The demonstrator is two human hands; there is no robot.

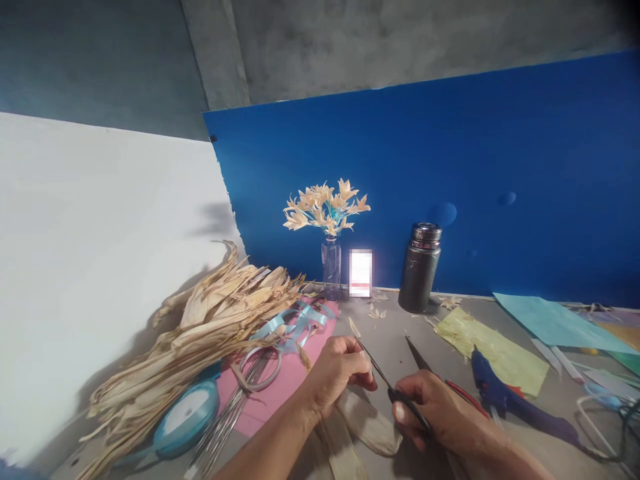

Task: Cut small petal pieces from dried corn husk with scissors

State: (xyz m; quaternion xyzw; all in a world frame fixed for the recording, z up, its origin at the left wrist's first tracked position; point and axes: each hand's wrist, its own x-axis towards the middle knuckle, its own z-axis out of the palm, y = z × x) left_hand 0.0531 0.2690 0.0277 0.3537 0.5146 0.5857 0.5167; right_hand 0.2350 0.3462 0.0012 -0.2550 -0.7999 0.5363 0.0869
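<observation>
My left hand [340, 373] is closed, its fingers pinched on a small pale piece of corn husk [354, 327] whose tip sticks out above them. My right hand [440, 407] grips black-handled scissors [375, 365], a thin blade slanting up to the left beside my left fingers. Below the hands lie wider husk strips [373, 423]. Just behind my right hand is a dark pointed tool with a red handle [420, 353], partly hidden by that hand.
Dried corn husks [240, 300], a blue ribbon roll [187, 410] and wires [233, 407] lie left, near pink paper [295, 387]. A vase [331, 267] of husk flowers [327, 207] and a dark flask [420, 270] stand behind. Right: a glue gun [515, 400] by yellow paper [495, 347].
</observation>
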